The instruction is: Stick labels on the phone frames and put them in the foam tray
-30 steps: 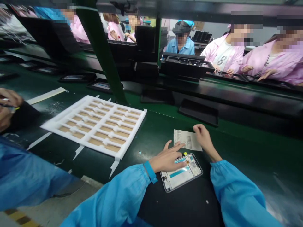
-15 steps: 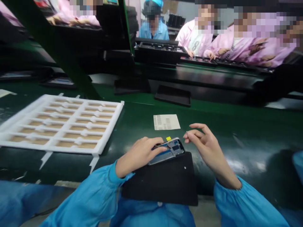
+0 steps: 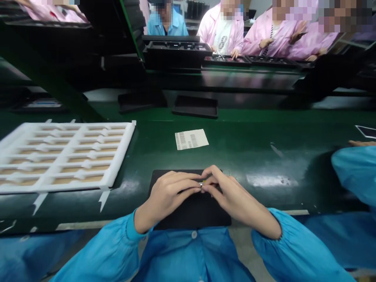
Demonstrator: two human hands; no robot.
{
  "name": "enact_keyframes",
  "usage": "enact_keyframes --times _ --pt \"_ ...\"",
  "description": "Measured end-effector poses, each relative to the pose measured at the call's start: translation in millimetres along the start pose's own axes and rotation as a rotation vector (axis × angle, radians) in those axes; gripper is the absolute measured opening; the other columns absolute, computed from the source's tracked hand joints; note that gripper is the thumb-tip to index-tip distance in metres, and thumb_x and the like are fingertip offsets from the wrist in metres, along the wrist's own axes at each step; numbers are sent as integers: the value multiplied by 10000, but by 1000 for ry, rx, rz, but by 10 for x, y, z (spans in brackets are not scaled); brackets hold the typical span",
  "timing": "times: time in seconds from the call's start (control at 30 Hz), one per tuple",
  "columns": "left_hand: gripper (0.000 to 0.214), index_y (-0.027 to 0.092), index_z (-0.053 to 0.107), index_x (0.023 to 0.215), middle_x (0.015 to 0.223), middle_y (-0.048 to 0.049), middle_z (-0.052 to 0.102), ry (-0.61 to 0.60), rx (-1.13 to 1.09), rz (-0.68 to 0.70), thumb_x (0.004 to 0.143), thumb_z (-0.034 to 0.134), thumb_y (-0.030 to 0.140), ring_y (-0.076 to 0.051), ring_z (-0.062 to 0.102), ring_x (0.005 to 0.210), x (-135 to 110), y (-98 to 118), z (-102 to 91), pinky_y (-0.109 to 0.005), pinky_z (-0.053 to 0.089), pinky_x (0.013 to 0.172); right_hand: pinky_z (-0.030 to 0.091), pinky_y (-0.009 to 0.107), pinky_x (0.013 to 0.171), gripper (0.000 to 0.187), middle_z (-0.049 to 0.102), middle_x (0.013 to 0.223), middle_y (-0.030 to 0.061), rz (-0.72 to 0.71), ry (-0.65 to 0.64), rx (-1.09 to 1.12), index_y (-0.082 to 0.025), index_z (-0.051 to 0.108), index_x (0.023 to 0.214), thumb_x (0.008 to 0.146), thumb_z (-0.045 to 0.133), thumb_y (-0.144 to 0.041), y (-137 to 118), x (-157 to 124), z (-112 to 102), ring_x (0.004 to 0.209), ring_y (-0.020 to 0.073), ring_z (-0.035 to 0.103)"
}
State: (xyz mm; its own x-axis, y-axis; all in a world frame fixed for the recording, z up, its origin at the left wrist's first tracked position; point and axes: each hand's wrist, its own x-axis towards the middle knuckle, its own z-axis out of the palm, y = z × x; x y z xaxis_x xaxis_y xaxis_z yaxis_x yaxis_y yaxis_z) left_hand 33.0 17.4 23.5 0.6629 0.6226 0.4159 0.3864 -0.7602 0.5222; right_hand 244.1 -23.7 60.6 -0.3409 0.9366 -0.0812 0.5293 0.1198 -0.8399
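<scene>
A phone housing (image 3: 201, 184) stands tilted on edge between my hands, with only a thin silvery edge and a bit of yellow tab (image 3: 204, 182) showing. My left hand (image 3: 172, 192) is closed on it from the left, fingers stretched along it and the thumb in front. From the right, my right hand (image 3: 227, 192) meets it in a pinch, its fingertips at the edge beside the yellow tab. Whatever tiny thing the pinch may hold is hidden. Below both hands lies a black mat (image 3: 190, 213) at the table's front edge.
A white foam tray (image 3: 122, 156) with slots over brown board lies to the left. Beyond the mat is a printed label sheet (image 3: 192, 139); farther back, a black tray (image 3: 195, 107). Another person's blue sleeve (image 3: 352, 172) reaches in at right. Several people work across the line.
My right hand has come in from the right to the phone housing's edge. The housing has been tipped so its inner face no longer shows. The whole view has shifted slightly.
</scene>
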Motion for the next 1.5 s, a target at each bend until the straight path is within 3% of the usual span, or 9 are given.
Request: enact_keyframes --times 0.3,0.57,0.77,0.87,1.0,1.1,1.23,1.37,1.5 --pt "68 196 689 958 979 -13 769 159 65 9 928 628 196 -163 726 921 2 -4 60 -281 506 800 474 258 663 70 704 986 -4 -12 283 37 -256 613 988 952 556 -241 262 -111 91 774 145 642" --pt "71 194 664 990 1011 3 760 84 93 -16 931 628 180 -150 719 939 16 36 55 -268 491 773 510 284 819 204 666 986 49 -308 330 -115 -195 633 1048 968 478 -89 442 -114 228 924 158 627" --pt "121 194 658 1052 1054 -1 755 69 81 5 934 630 184 -144 709 999 5 12 45 -263 500 787 514 302 720 310 674 1009 105 -526 450 -488 -157 664 1150 940 481 -21 513 -127 283 860 172 627" --pt "199 169 649 1116 1126 -49 738 84 122 120 928 618 115 -164 707 1006 -85 -21 27 -280 506 769 507 299 703 316 677 1001 104 -567 454 -525 -146 660 1154 924 498 -3 535 -151 297 850 169 628" --pt "258 114 625 1180 1164 -105 719 46 266 254 944 539 54 -186 713 922 -152 -48 -21 -304 505 711 524 283 720 299 637 1052 85 -458 333 -341 -199 666 1154 942 507 -60 469 -132 185 837 145 619" --pt "269 130 634 1178 1140 -79 728 -1 260 217 974 468 72 -175 711 870 -50 -172 -47 -297 514 698 515 270 669 159 615 1011 59 -323 342 -154 -228 686 1056 943 577 -206 437 141 17 775 134 602" --pt "217 244 706 1111 1274 -39 660 -179 -24 -118 961 555 204 -186 666 1076 267 -601 -92 -295 520 893 467 273 634 71 621 863 24 -174 430 -191 -198 644 882 924 586 -196 590 986 -104 671 131 557" --pt "186 260 745 1055 1495 -70 465 -256 -208 -394 900 644 284 -185 685 926 511 -1013 -155 -322 537 830 442 278 679 105 624 830 21 -138 283 -337 -184 624 811 873 600 -103 815 1777 -65 703 145 553" --pt "215 242 748 1069 1557 -98 365 -329 -324 -495 884 652 295 -188 686 895 532 -1165 -168 -320 535 797 418 296 706 127 601 839 35 -164 159 -418 -192 616 791 884 568 -121 891 1983 -15 782 181 559"
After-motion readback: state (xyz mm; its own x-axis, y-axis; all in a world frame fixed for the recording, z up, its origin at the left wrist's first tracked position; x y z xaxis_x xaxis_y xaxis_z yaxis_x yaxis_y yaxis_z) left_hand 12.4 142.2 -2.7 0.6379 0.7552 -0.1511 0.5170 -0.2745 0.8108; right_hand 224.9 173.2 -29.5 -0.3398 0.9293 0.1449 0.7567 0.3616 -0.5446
